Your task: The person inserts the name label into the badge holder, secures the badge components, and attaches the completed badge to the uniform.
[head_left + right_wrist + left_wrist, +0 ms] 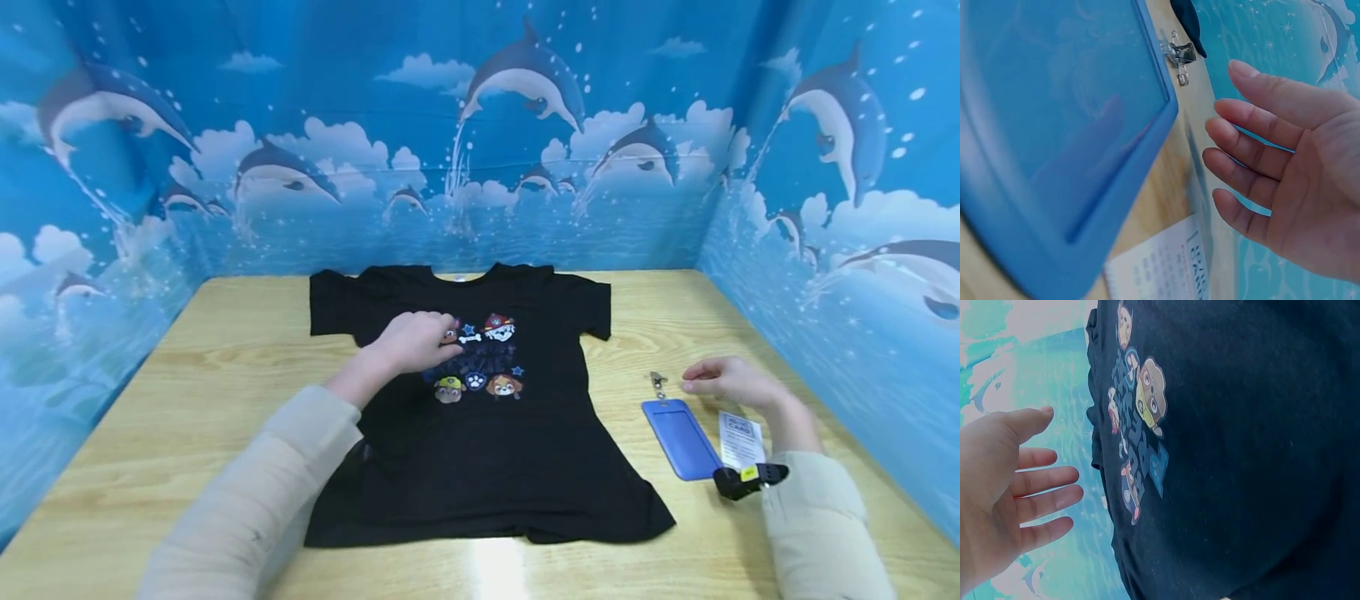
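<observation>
A black T-shirt (480, 467) with cartoon dog prints lies spread flat on the table, its collar toward the back. My left hand (415, 342) hovers over the print, fingers loosely extended and holding nothing. In the left wrist view that hand (1022, 487) has its fingers spread beside the shirt's printed chest. On the right lies a blue badge holder (682, 440) with a metal clip (658, 383) at its top end. My right hand (738, 385) is just right of the clip, its fingers slightly bent with nothing in them. A white printed card (741, 440) lies beside the holder, below this hand.
The wooden table (202, 375) is bounded at the back and sides by a blue dolphin-print curtain (360, 208). A black wrist strap (750, 479) circles the right wrist, close to the holder's lower end.
</observation>
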Action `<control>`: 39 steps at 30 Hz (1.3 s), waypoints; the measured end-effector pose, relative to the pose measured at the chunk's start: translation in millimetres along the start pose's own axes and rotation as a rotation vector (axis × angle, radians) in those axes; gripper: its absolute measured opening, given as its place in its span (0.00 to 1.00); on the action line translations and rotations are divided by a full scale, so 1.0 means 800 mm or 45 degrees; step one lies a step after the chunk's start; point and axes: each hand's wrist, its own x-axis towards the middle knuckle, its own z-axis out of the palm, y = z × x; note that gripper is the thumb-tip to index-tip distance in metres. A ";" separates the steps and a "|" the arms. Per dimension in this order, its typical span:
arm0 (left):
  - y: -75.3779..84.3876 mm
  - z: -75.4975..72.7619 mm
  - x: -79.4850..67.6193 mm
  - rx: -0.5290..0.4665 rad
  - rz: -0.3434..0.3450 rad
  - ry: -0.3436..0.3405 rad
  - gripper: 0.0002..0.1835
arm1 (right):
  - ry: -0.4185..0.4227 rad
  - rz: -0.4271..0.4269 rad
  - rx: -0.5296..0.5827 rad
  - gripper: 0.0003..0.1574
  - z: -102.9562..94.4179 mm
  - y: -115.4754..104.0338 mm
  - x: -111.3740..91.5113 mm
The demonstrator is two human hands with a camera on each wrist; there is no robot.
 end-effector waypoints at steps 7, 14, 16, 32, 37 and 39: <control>0.009 0.004 0.005 0.015 0.049 -0.010 0.19 | -0.040 0.019 0.040 0.27 0.007 0.001 0.000; 0.018 0.011 0.011 0.063 0.125 0.018 0.20 | -0.073 -0.018 0.009 0.25 0.009 0.000 -0.001; 0.021 0.012 0.013 0.064 0.143 0.026 0.19 | -0.086 -0.027 0.010 0.26 0.011 0.001 -0.001; 0.050 0.016 0.025 0.045 0.219 -0.001 0.17 | -0.141 -0.030 0.049 0.28 0.020 0.001 -0.006; 0.055 0.015 0.028 0.050 0.220 0.001 0.16 | -0.140 -0.043 0.062 0.27 0.022 0.000 -0.006; 0.058 0.016 0.030 0.060 0.223 0.000 0.16 | -0.142 -0.052 0.076 0.26 0.023 0.000 -0.005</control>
